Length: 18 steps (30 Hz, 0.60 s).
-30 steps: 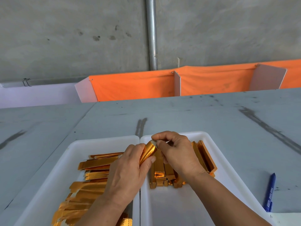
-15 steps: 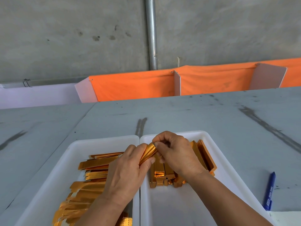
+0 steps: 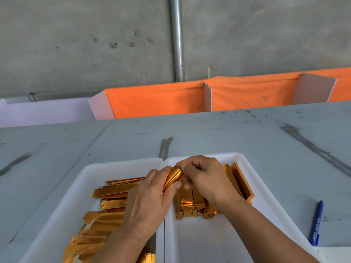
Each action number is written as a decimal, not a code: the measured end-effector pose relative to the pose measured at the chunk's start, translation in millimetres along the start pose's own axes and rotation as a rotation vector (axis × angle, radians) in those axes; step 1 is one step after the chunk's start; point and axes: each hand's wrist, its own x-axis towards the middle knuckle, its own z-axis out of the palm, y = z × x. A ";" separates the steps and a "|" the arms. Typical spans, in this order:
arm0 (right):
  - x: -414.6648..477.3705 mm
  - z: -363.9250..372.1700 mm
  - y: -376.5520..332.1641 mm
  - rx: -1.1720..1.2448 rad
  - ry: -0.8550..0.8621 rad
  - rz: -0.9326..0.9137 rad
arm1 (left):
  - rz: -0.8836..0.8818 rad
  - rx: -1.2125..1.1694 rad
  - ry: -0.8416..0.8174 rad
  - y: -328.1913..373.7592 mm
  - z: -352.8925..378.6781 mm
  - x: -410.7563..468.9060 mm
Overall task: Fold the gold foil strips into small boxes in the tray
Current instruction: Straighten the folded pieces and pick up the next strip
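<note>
Both hands pinch one gold strip (image 3: pixel 172 177) between them: left hand (image 3: pixel 150 202) at its 7 o'clock end, right hand (image 3: pixel 207 179) closed on the 1 o'clock end. It hangs over the seam between two white trays (image 3: pixel 252 179); folded boxes (image 3: pixel 190 204) lie just below, bare tray floor at 6 o'clock.

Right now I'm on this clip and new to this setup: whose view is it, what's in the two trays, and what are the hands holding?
There is no machine here. One camera worn on a person's head looks forward and down at their bare hands. On the grey table two white trays sit side by side. The left tray holds a pile of flat gold foil strips. The right tray holds folded gold boxes. The left hand and right hand together pinch one gold strip above the seam between the trays, bending it into shape. A blue pen lies on the table to the right.
</note>
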 end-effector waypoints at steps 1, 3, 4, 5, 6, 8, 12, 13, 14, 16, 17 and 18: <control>-0.2 0.6 -0.4 0.014 0.001 0.006 | -0.011 -0.002 0.002 -0.1 -0.1 0.2; -0.5 2.0 -0.4 0.020 -0.001 0.006 | -0.030 -0.005 0.010 0.2 -0.2 0.4; -0.8 2.9 -0.1 0.018 -0.005 0.002 | -0.040 -0.009 0.017 0.5 -0.4 0.2; -1.3 3.9 0.3 0.018 -0.010 -0.005 | -0.049 -0.013 0.026 0.9 -0.4 0.3; -1.8 5.0 0.8 0.020 -0.014 -0.014 | -0.058 -0.014 0.036 1.0 -0.5 0.1; -2.7 6.9 2.1 0.015 -0.008 -0.034 | -0.069 -0.009 0.048 1.0 -0.4 -0.1; -3.1 9.9 3.4 0.011 0.037 -0.053 | -0.069 0.014 0.043 1.2 -0.1 -0.2; -2.6 10.0 3.4 0.040 0.046 -0.040 | -0.064 0.013 0.047 1.6 -0.3 0.0; -2.5 9.9 3.4 0.068 0.050 -0.024 | -0.061 0.012 0.047 2.1 -0.4 0.2; -2.4 10.5 2.4 0.093 0.056 -0.011 | -0.063 0.017 0.034 2.6 -0.2 0.3; -2.5 10.9 1.8 0.096 0.059 -0.013 | -0.062 0.016 0.032 2.5 0.2 0.4; -2.7 11.3 1.3 0.100 0.062 -0.012 | -0.058 0.015 0.036 2.5 0.2 0.3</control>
